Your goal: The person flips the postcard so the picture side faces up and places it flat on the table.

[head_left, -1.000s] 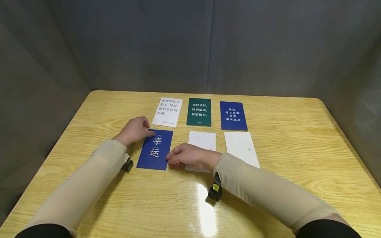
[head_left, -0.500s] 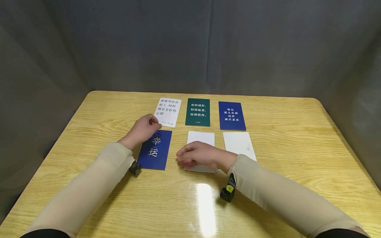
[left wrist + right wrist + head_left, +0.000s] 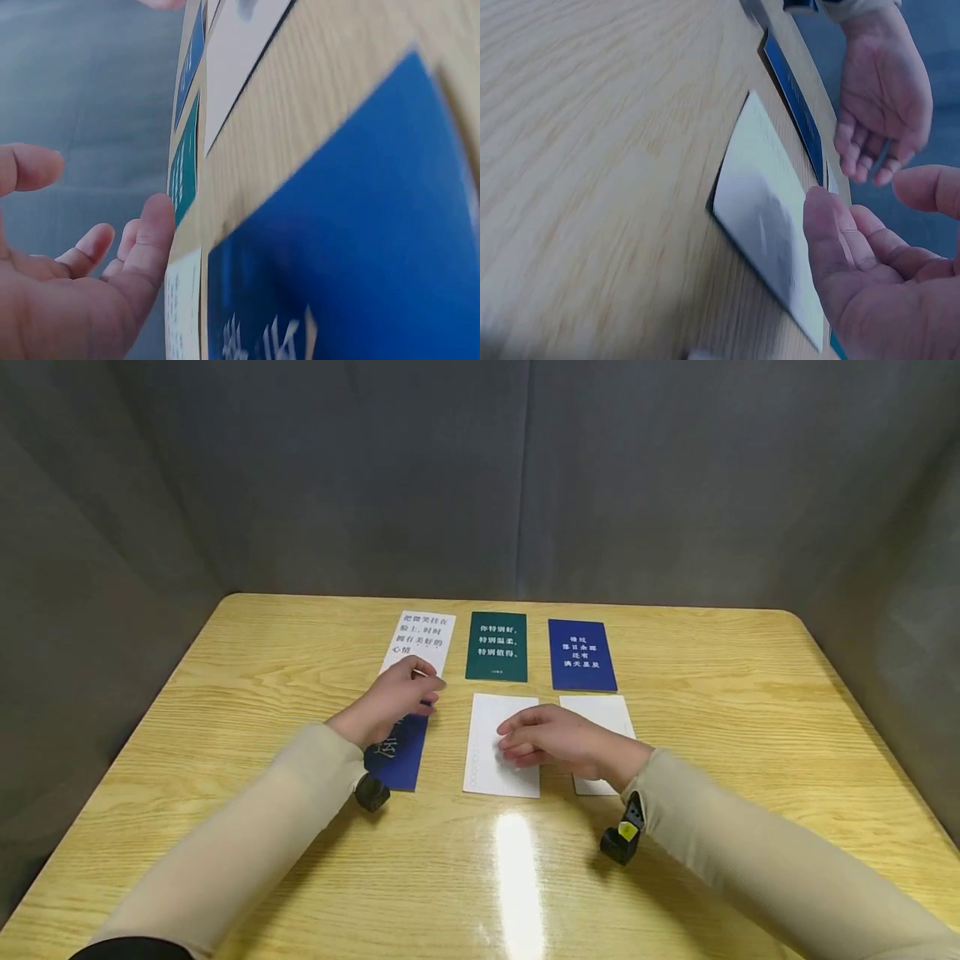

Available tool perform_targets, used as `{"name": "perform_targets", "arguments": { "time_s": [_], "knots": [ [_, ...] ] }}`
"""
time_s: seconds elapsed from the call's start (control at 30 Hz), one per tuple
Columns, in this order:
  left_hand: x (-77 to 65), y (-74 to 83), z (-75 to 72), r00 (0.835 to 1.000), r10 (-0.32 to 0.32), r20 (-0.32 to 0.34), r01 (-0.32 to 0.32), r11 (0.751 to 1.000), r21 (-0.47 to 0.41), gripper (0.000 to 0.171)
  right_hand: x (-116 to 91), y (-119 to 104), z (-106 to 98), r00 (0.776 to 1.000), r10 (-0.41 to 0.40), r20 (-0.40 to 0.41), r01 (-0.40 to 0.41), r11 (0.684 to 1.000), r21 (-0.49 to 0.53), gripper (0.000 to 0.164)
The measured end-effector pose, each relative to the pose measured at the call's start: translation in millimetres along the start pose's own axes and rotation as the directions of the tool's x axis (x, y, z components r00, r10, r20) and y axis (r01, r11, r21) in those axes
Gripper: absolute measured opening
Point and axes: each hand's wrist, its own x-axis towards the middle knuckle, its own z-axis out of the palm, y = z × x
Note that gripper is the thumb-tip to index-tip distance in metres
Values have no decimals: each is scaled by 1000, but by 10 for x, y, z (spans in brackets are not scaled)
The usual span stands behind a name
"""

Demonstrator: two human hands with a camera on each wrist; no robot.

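My left hand (image 3: 396,700) hovers over the upper part of the front-left blue card (image 3: 401,768), covering part of its large lettering and the lower end of the white card with printed text (image 3: 429,631) behind. In the left wrist view its fingers are loosely bent with nothing between them. Over the front-middle white card (image 3: 483,727) hangs my right hand (image 3: 558,739), fingers relaxed, thumb apart and holding nothing. It also overlaps the front-right white card (image 3: 611,714). In the right wrist view, a shadow falls on the white card (image 3: 742,180) beneath the right fingers.
A green card (image 3: 497,647) and another blue card (image 3: 582,656), both with white characters, lie in the back row. All the cards lie flat on a wooden table (image 3: 712,693) with a glare patch near its front. A grey curtain (image 3: 360,477) stands behind the table.
The right hand has left the front-left blue card's edge and moved right over the white cards. The left hand has lifted off that card's upper-left corner and moved right. The cards stay put.
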Motion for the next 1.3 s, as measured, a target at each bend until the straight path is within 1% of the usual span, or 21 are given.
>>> {"name": "perform_targets", "arguments": {
  "time_s": [0.13,0.27,0.5,0.67,0.8,0.9,1.13,1.2,1.3],
  "knots": [
    [-39,-7,89,998,-24,55,26,999,-37,32,-107,56,-135,1000,-9,-28,9,1000,-17,36],
    [-72,-8,173,993,-54,101,60,996,-60,35,-207,119,-203,999,10,-42,-11,1000,-27,34],
    [-85,17,288,990,-69,122,81,992,-93,38,-355,210,-238,997,51,-51,-50,999,14,29],
    [-68,-20,334,987,-91,135,107,987,-116,33,-433,277,-248,995,85,-42,-81,993,91,29],
    [-66,-40,351,986,-94,136,113,984,-135,30,-442,320,-251,997,73,-35,-66,985,157,34],
    [-72,-59,343,986,-86,140,109,980,-166,29,-417,318,-232,997,67,-29,-61,980,190,38],
    [-100,-59,356,977,-88,194,138,955,-261,36,-391,285,-171,996,75,-55,-63,978,197,47],
    [-95,-60,368,976,-86,198,140,950,-279,34,-396,286,-161,995,74,-70,-59,978,201,48],
    [-82,-77,390,979,-82,189,138,941,-308,28,-406,305,-142,993,73,-94,-53,978,203,47]
  ]
}}
